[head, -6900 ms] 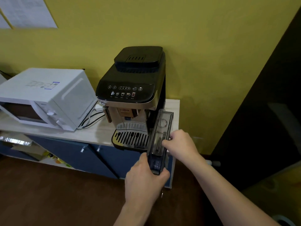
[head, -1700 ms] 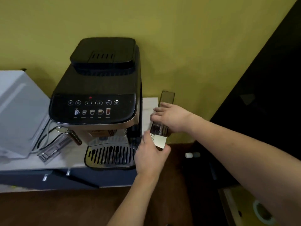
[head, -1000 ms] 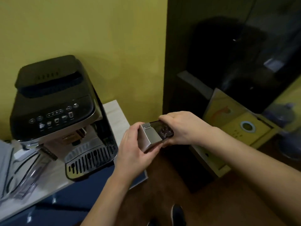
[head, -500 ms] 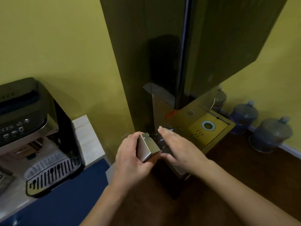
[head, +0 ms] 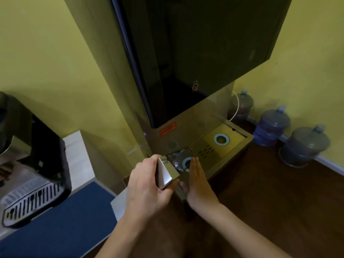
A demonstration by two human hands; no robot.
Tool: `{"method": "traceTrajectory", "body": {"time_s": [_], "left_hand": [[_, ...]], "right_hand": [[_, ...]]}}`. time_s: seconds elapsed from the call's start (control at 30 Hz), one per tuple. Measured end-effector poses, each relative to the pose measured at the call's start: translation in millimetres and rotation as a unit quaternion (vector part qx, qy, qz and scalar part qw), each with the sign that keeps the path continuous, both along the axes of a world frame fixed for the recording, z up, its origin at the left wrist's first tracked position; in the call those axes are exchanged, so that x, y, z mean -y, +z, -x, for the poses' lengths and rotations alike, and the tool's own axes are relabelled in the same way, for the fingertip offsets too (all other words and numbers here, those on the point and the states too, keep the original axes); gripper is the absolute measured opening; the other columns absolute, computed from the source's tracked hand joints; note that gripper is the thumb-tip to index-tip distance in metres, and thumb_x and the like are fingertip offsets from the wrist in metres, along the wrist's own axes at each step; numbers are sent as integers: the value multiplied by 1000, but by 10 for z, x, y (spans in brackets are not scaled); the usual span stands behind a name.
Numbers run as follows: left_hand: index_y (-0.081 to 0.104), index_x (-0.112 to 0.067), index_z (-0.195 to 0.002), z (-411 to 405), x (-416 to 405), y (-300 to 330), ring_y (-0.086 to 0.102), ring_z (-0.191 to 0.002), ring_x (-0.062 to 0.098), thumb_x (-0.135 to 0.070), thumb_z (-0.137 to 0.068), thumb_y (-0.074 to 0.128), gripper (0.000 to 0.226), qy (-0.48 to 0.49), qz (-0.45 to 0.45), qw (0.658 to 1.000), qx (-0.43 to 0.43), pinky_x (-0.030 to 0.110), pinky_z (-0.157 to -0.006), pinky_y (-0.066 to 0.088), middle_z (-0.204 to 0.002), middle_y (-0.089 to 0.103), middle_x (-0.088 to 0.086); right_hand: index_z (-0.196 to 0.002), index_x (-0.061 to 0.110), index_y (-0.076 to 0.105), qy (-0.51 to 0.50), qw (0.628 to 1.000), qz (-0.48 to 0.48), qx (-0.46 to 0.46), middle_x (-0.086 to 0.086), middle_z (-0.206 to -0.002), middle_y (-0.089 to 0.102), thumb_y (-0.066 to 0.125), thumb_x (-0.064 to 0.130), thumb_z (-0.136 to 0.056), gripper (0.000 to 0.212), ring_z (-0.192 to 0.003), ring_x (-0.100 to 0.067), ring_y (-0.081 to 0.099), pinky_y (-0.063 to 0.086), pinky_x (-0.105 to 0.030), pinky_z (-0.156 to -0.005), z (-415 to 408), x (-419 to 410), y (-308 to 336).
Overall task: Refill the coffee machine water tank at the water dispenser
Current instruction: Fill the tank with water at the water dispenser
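The coffee machine water tank (head: 168, 171), clear with a silver front end, is over the left side of the water dispenser's tray (head: 210, 151). My left hand (head: 149, 185) grips its silver end from the left. My right hand (head: 198, 183) lies flat against the tank's right side, fingers straight and pointing toward the dispenser. Through the clear tank a blue ring (head: 186, 163) on the tray shows. The tall dark water dispenser (head: 195, 62) rises straight ahead. At the far left stands the coffee machine (head: 31, 155) on its counter.
A second blue ring (head: 221, 139) marks the tray's right side. Three large water bottles (head: 271, 125) stand on the floor by the yellow wall at right. A blue cabinet front (head: 61, 220) sits below the counter at lower left. Dark wooden floor lies under my arms.
I have turned from the coffee machine to the dispenser, carrying the tank. The tank now sits lower over the tray, and my right hand has flattened against its side.
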State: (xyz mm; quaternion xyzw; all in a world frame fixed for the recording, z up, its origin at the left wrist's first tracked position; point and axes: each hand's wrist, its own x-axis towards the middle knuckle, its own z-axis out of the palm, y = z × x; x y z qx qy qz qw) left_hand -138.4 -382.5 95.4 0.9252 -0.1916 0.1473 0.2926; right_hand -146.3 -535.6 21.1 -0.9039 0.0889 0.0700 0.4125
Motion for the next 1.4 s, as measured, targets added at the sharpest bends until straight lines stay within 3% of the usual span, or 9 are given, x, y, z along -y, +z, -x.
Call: {"method": "traceTrajectory", "body": {"time_s": [0.13, 0.37, 0.53, 0.63, 0.73, 0.93, 1.13, 1.27, 1.4], "left_hand": [[52, -15, -123, -197, 265, -119, 56, -85, 23, -46, -71, 76, 65, -2, -56, 998, -10, 34, -74, 46, -99, 61, 2], [54, -18, -124, -453, 840, -217, 64, -95, 24, -46, -67, 86, 71, 51, -141, 988, -24, 37, -80, 51, -109, 68, 1], [52, -19, -120, -576, 1408, -354, 68, -88, 26, -47, -65, 87, 71, 71, -217, 973, -37, 42, -76, 55, -103, 71, 4], [53, -18, -120, -668, 1650, -414, 67, -91, 28, -46, -68, 84, 67, 89, -228, 968, -49, 44, -80, 56, -105, 70, 6], [52, -18, -115, -721, 1879, -443, 67, -86, 27, -40, -67, 87, 64, 95, -241, 965, -41, 42, -75, 56, -100, 70, 6], [53, -18, -114, -792, 2070, -387, 64, -84, 26, -40, -72, 69, 50, 92, -306, 947, -45, 40, -73, 52, -100, 68, 3], [60, -19, -112, -850, 2079, -222, 63, -84, 25, -46, -72, 73, 51, 121, -349, 927, -71, 39, -74, 51, -99, 68, 0], [59, -20, -113, -877, 2099, -201, 61, -83, 22, -50, -62, 84, 64, 103, -395, 910, -69, 36, -72, 49, -98, 67, -2], [55, -20, -113, -906, 2103, -217, 62, -80, 22, -51, -67, 83, 62, 67, -428, 901, -31, 35, -68, 50, -98, 67, 0]], "right_hand": [[-151, 17, -20, 44, 998, -4, -50, -2, -165, -15, 49, 15, -99, 86, -152, -19, -4, 15, -39, -123, -130, 230, -172], [-152, 20, -21, 131, 979, -76, -136, -3, -165, -10, 55, 25, -94, 96, -146, -28, 29, 34, -44, -116, -477, 768, -272], [-153, 7, -17, 213, 955, -118, -171, -5, -164, -10, 45, 15, -100, 81, -151, -21, 1, 8, -30, -120, -724, 1297, -431], [-153, 4, -15, 240, 945, -129, -181, -10, -165, -3, 42, 13, -100, 78, -151, -24, 10, 14, -31, -119, -847, 1509, -470], [-154, 17, -10, 249, 937, -156, -189, -9, -160, 22, 41, 11, -100, 74, -128, -15, 48, 37, -22, -104, -935, 1668, -493], [-147, 24, -9, 275, 926, -198, -167, 0, -122, 52, 38, 11, -103, 66, -108, -13, 54, 33, 2, -83, -963, 1803, -452], [-154, 9, -6, 294, 922, -206, -143, -20, -142, 45, 38, 10, -102, 68, -115, -21, 56, 34, -12, -96, -1027, 1706, -598], [-144, 0, 23, 304, 925, -172, -152, -23, -118, 53, 41, 6, -96, 52, -102, -31, 55, 40, -23, -99, -1007, 1540, -906], [-155, 16, -11, 319, 921, -188, -117, -16, -159, 26, 38, 10, -95, 78, -140, -39, 34, 34, -47, -116, -984, 1472, -984]]}}
